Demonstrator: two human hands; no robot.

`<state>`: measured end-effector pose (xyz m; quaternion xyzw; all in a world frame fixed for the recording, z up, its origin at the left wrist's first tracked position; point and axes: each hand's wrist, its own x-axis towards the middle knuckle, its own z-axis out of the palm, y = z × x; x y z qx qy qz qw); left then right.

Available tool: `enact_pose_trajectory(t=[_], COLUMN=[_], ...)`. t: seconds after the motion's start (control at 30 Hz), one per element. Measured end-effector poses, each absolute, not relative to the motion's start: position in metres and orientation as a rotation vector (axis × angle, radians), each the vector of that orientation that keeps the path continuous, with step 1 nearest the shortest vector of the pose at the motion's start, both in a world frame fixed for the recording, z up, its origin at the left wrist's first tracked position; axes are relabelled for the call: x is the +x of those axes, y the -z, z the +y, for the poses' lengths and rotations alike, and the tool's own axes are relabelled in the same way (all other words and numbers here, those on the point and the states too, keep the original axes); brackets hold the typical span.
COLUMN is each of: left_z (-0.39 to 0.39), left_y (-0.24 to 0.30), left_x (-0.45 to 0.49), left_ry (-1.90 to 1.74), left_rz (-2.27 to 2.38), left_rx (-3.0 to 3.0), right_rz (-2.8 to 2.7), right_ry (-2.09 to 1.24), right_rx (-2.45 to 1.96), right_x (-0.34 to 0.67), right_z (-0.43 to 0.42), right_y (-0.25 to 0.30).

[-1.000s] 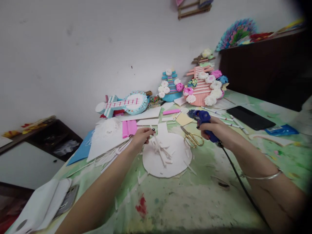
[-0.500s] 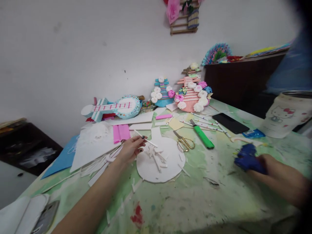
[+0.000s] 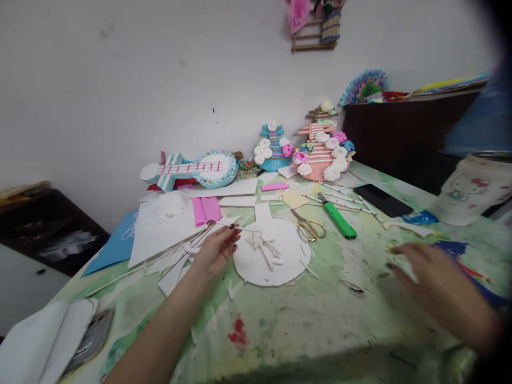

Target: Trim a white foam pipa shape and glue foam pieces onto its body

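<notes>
My left hand (image 3: pixel 218 246) pinches a thin white strip (image 3: pixel 250 230) between thumb and finger, over the left edge of a round white board (image 3: pixel 286 270) with a short neck. Several small white pieces (image 3: pixel 264 246) lie piled on that board. On the right, my right hand (image 3: pixel 430 277) is smeared by motion, its fingers apart and holding nothing. Beside and partly behind it, a blue glue gun (image 3: pixel 486 290) with a red part rests on the table. Gold-handled scissors (image 3: pixel 310 228) and a green utility knife (image 3: pixel 338 216) lie right of the board.
A black phone (image 3: pixel 383 200) and a white jar (image 3: pixel 472 189) stand at the right. Pink paper (image 3: pixel 206 211) and white sheets (image 3: pixel 168 229) lie left. Decorated instrument models (image 3: pixel 216 169) line the wall. Another phone (image 3: pixel 94 336) is at front left.
My right hand has let go of the blue glue gun, which now lies on the table. The view has shifted slightly. My left hand still holds the white strip, now more level.
</notes>
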<state>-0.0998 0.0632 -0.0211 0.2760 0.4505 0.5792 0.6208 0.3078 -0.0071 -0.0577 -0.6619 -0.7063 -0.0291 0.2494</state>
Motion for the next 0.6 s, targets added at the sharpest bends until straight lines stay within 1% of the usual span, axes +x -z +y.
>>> enact_pose_trajectory(t=[0.07,0.1,0.2,0.37,0.6], left_z=[0.060,0.059,0.056,0.050,0.047], left_y=[0.024,0.026,0.026,0.020,0.016], left_x=[-0.102,-0.104,-0.107,-0.108,-0.107], left_ry=[-1.355,-1.363,-1.379,-1.364,-1.322], left_rz=[0.994,0.980,0.978,0.997,0.974], left_rx=[0.593,0.587,0.577,0.515,0.591], right_rz=[-2.166,-2.224,-2.318,-2.356,-2.335], right_ry=[-0.205,-0.262,-0.293,-0.327,-0.284], right_rx=[-1.651,-1.618,-1.620,-1.686,-1.811], right_x=[0.258,0.237,0.195,0.178,0.155], right_z=[-0.003,0.000,0.012,0.021,0.048], right_y=[0.047,0.046,0.048,0.049,0.010])
